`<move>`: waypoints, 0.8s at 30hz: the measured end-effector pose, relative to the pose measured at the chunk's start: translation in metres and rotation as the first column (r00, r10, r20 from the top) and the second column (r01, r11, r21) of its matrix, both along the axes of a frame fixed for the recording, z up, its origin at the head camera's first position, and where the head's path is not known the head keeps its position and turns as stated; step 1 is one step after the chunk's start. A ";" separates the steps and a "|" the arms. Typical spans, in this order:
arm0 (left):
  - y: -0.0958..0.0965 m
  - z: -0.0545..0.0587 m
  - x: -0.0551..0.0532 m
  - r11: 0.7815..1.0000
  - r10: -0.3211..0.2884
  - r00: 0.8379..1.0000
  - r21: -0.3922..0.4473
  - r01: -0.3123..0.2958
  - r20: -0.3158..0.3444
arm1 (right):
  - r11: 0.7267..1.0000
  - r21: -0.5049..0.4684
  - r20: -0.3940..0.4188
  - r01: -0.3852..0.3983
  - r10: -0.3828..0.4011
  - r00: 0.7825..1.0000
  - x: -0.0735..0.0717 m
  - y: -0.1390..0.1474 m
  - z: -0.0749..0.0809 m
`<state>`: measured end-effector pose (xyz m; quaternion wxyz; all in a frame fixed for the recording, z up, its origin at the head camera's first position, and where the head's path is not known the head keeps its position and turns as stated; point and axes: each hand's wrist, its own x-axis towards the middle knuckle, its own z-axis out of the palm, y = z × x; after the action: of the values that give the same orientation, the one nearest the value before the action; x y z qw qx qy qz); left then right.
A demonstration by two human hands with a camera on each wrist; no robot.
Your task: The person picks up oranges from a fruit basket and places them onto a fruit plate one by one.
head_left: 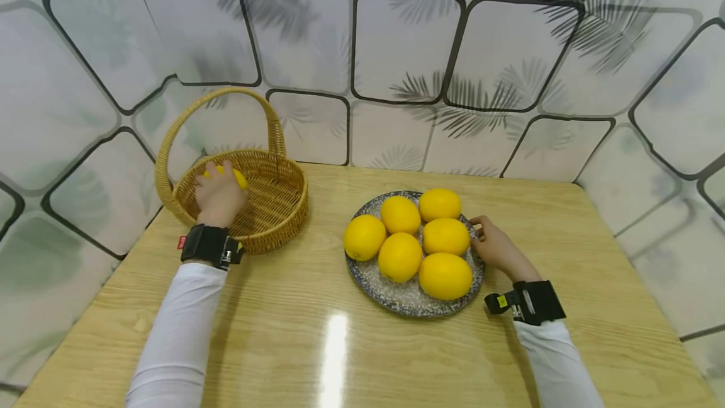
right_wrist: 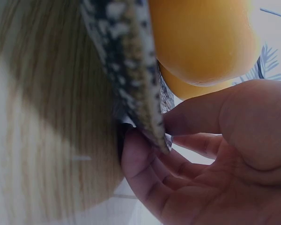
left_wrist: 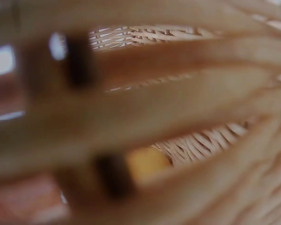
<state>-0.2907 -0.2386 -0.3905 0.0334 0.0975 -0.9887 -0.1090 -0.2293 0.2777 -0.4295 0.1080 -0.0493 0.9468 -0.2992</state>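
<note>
Inside the wicker basket, toward its left side, my left hand holds a yellow lemon, its fingers spread over the top. Blurred basket weave fills most of the left wrist view, with a patch of the lemon showing through a gap. My right hand pinches the right rim of a speckled plate. In the right wrist view the thumb is on top of the plate's edge and curled fingers are beneath it. Several lemons sit on the plate.
The basket's tall arched handle rises beside the left hand. Both stand on a light wooden table, with the plate right of the basket. A patterned wall covering runs along the back and both sides.
</note>
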 end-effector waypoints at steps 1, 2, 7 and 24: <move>0.000 0.000 0.000 1.000 0.000 1.000 0.003 0.000 0.015 | 1.000 0.002 0.001 -0.001 0.001 1.000 0.000 0.000 0.001; 0.000 0.000 0.000 1.000 0.003 0.999 0.016 -0.003 0.032 | 1.000 0.004 0.000 -0.002 0.002 1.000 0.000 -0.001 0.001; 0.004 -0.002 0.002 0.997 -0.034 0.993 0.078 0.025 0.110 | 1.000 0.006 0.011 -0.003 0.003 1.000 0.000 -0.002 0.001; 0.025 0.000 0.012 0.983 -0.182 0.977 0.045 0.178 0.111 | 1.000 0.003 0.019 -0.001 0.001 1.000 0.000 -0.001 0.001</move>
<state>-0.2788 -0.2133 -0.3906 -0.0351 0.0143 -0.9917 -0.1230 -0.2292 0.2769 -0.4286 0.1172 -0.0469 0.9461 -0.2984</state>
